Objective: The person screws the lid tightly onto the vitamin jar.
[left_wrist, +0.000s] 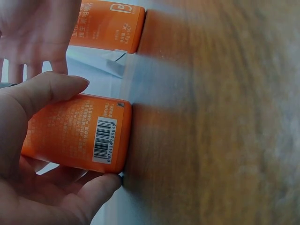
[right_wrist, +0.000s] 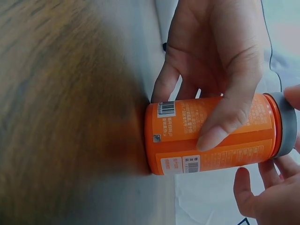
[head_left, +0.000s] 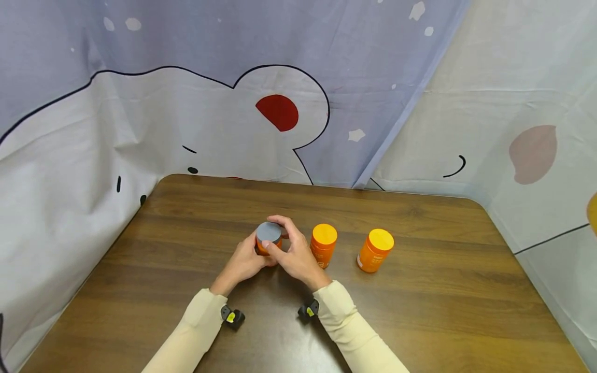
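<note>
An orange bottle with a grey lid stands upright between the two hands, its base at the tabletop. My left hand grips the bottle's body, with the thumb lying across the printed label. A barcode faces the left wrist camera. At the top, my right hand holds the grey lid between thumb and fingers, which appear on both sides of it in the right wrist view.
Just right of the hands stands an orange bottle with a yellow-orange lid, and farther right a second similar one. Everything is on a brown wooden table. Printed cloth hangs behind the table and along its sides.
</note>
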`<action>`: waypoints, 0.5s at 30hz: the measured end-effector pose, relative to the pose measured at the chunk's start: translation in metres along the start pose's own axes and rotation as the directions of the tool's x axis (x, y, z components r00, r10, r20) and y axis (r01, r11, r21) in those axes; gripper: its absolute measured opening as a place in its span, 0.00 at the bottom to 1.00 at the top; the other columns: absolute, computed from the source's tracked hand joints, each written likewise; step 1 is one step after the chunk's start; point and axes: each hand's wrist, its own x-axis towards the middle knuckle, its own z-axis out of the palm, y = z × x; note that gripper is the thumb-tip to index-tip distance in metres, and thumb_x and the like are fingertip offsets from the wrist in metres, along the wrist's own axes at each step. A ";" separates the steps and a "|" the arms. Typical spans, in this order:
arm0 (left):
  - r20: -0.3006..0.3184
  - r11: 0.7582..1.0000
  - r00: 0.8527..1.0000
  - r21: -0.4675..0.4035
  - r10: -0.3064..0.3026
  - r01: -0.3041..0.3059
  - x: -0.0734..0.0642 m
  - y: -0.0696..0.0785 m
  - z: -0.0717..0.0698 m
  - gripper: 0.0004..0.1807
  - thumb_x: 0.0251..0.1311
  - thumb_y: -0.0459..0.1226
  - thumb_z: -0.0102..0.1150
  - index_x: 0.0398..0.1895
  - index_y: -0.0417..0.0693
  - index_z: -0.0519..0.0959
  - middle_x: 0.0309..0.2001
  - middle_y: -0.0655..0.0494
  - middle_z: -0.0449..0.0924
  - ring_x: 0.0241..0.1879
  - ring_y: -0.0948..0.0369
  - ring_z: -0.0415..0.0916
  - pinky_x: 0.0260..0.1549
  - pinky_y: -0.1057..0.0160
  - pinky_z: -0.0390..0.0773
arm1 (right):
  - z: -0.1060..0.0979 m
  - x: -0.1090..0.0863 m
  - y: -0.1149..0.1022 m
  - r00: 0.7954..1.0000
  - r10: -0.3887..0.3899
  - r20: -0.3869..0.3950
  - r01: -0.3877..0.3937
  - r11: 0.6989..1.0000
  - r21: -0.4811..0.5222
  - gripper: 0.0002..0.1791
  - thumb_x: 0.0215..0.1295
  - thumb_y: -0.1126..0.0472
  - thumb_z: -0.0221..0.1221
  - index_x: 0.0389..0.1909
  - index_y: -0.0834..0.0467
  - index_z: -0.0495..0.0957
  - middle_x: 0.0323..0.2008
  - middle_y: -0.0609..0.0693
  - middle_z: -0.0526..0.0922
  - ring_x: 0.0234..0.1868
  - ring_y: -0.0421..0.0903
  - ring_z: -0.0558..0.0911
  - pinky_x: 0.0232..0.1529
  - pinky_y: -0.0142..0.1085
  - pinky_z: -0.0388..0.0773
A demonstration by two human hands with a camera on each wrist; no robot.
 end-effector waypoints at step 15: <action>0.009 1.000 1.000 -0.014 -0.012 0.013 0.000 0.001 0.000 0.36 0.42 0.36 0.67 0.59 0.48 0.66 0.51 0.50 0.75 0.44 0.55 0.73 0.47 0.51 0.72 | 0.001 0.001 0.002 0.998 -0.010 -0.055 0.011 1.000 0.020 0.32 0.56 0.67 0.61 0.62 0.61 0.61 0.59 0.57 0.69 0.58 0.55 0.67 0.53 0.55 0.65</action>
